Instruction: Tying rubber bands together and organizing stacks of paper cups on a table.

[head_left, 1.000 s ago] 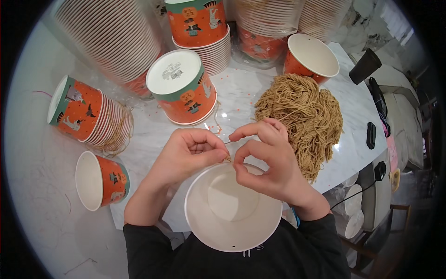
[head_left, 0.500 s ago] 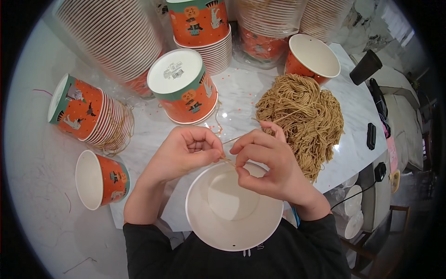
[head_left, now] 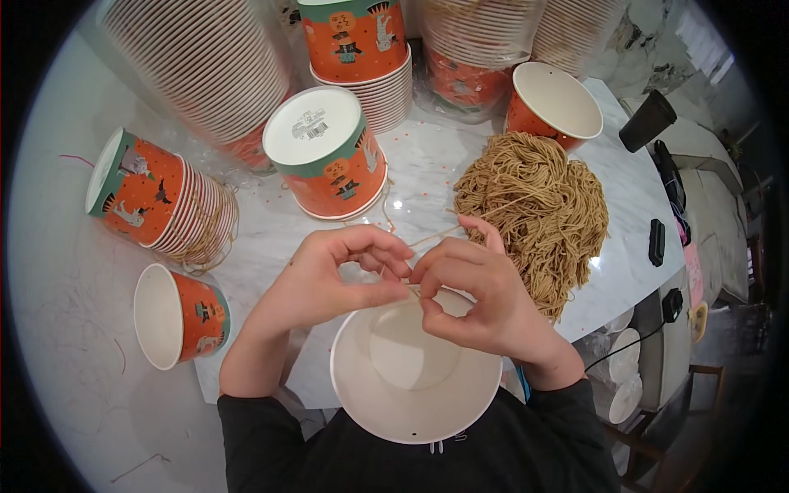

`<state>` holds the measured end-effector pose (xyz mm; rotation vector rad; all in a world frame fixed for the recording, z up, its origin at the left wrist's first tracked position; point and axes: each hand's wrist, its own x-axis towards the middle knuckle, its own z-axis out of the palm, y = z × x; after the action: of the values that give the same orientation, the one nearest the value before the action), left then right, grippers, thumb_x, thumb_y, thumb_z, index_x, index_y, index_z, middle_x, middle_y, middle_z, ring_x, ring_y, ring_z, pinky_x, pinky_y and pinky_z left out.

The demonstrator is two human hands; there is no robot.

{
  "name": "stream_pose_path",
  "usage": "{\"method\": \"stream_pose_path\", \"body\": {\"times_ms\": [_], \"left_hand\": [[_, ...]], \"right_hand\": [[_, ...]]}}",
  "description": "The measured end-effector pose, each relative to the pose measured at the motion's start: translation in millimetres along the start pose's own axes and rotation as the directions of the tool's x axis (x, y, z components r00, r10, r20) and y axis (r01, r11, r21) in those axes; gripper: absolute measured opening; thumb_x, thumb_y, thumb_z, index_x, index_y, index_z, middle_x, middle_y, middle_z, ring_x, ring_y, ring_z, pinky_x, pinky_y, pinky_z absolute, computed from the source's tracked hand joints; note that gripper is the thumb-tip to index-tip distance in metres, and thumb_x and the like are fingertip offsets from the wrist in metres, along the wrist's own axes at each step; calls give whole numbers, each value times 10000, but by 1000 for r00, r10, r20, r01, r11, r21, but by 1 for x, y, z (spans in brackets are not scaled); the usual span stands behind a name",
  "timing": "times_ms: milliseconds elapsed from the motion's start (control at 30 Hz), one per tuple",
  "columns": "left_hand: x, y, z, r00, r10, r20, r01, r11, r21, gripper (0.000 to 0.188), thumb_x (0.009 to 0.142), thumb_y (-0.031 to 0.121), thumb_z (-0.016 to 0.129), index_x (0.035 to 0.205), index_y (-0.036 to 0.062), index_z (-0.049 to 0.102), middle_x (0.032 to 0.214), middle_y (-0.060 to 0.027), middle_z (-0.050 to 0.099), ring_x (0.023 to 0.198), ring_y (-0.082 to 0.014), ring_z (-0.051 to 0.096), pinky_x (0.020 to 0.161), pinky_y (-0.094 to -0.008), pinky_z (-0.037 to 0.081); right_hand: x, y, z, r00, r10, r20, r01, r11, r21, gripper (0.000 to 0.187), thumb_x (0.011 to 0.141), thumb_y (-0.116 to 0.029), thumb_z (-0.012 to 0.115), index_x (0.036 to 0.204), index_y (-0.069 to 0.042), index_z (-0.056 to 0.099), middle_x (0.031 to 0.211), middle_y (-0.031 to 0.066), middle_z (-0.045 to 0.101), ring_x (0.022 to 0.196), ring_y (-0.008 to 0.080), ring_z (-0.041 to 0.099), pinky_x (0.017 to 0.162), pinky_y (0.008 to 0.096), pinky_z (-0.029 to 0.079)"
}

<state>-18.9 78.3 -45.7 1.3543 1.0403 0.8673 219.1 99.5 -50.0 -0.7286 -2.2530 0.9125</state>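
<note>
A white-lined paper bucket (head_left: 415, 386) sits mouth-up close against my body, with small holes near its rim. Above its far rim, my right hand (head_left: 468, 283) pinches a thin tan cord (head_left: 436, 237) between thumb and forefinger, its other fingers raised. My left hand (head_left: 333, 275) meets it from the left, with fingers curled and a gap above the thumb. A bit of cord shows in that gap, while the fingertips partly hide the strand. The cord runs up toward a large heap of tan cords (head_left: 534, 218) at the right.
An upside-down orange bucket (head_left: 325, 156) stands ahead. Wrapped bucket stacks (head_left: 197, 74) line the back. At left are a cord-draped stack (head_left: 156, 197) and a bucket on its side (head_left: 177, 316). Another open bucket (head_left: 559, 103) and a black cup (head_left: 647, 119) are at far right.
My left hand has shifted right, toward my right hand, and its fingers have lifted away from the thumb. My right hand has barely moved, and the bucket stays in place.
</note>
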Motion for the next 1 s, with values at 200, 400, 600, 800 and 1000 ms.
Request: {"method": "stream_pose_path", "body": {"times_ms": [200, 400, 600, 800, 1000], "left_hand": [[-1, 2, -4, 982, 174, 70, -188, 934, 304, 246, 762, -14, 822, 1001, 15, 769, 929, -47, 750, 857, -105, 664, 772, -267, 496], [-2, 6, -6, 991, 128, 49, -137, 947, 291, 186, 767, -31, 805, 945, 3, 760, 898, -57, 745, 839, -127, 682, 761, -283, 509], [0, 8, -3, 949, 316, 1, -292, 877, 381, 198, 765, -68, 787, 948, -6, 743, 907, -78, 732, 841, -160, 692, 767, -299, 534], [-10, 16, 4, 899, 438, 19, -400, 803, 441, 173, 825, -68, 748, 980, 7, 725, 938, -89, 718, 885, -189, 691, 775, -297, 530], [-15, 22, 6, 862, 483, -154, -319, 752, 577, 172, 814, -85, 733, 968, -10, 712, 938, -90, 712, 885, -189, 686, 786, -299, 531]], "right_hand": [[0, 1, 1, 1000, -3, -8, 3, 1000, 0, 159, 781, -96, 744, 817, -120, 591, 884, -16, 612, 941, 172, 647, 1152, 547, 262], [0, 1, 1, 999, -31, 14, 31, 999, -34, 167, 774, -90, 742, 809, -114, 580, 875, -20, 616, 919, 173, 653, 1153, 556, 270], [1, 2, -1, 999, -20, 33, 21, 1000, -13, 152, 802, -76, 746, 875, -111, 617, 915, -2, 634, 914, 186, 649, 1119, 502, 336], [6, 12, -7, 967, 64, -248, -110, 978, -176, 227, 897, -90, 741, 1110, -59, 672, 931, 74, 610, 840, 246, 603, 777, 374, 458], [4, 29, -4, 942, 123, -313, -119, 992, 32, 434, 931, -83, 717, 1343, -35, 587, 1087, 115, 631, 935, 224, 629, 873, 387, 482]]}}
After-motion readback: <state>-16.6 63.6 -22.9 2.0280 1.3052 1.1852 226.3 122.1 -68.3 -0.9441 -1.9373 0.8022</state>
